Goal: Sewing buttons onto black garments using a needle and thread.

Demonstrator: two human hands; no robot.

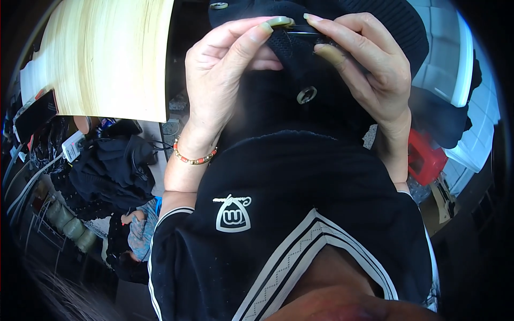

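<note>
A black knitted garment [278, 101] is held up close in front of me, with pale round buttons sewn on it. My left hand [225, 69] pinches a greenish button [279, 21] at the garment's upper edge between thumb and forefinger. My right hand [364, 59] grips the same edge of black fabric just to the right, fingertips almost touching the left ones. A second button [306, 94] sits lower on the cloth between my hands, and a third [218, 5] shows at the top. A beaded bracelet [194, 158] circles my left wrist.
A pale wooden tabletop [107, 53] lies at upper left. Below it, a heap of dark clothes [115, 166] and a white power strip [72, 145] rest on the floor. A red stool [425, 158] and white panels [455, 59] stand at right.
</note>
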